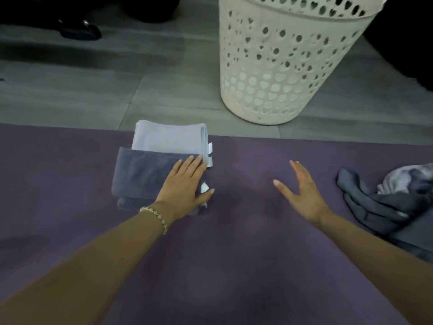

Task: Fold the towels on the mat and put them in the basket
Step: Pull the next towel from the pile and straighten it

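A folded dark grey towel lies on the purple mat, overlapping a folded light blue towel behind it. My left hand rests flat on the dark towel's right end, fingers straight. My right hand hovers over the bare mat to the right, fingers spread, holding nothing. A heap of unfolded grey towels sits at the mat's right edge. The cream perforated basket stands on the floor just beyond the mat.
Grey floor tiles stretch behind the mat. A dark shoe-like object lies at the far left, and a dark shape fills the top right corner beside the basket.
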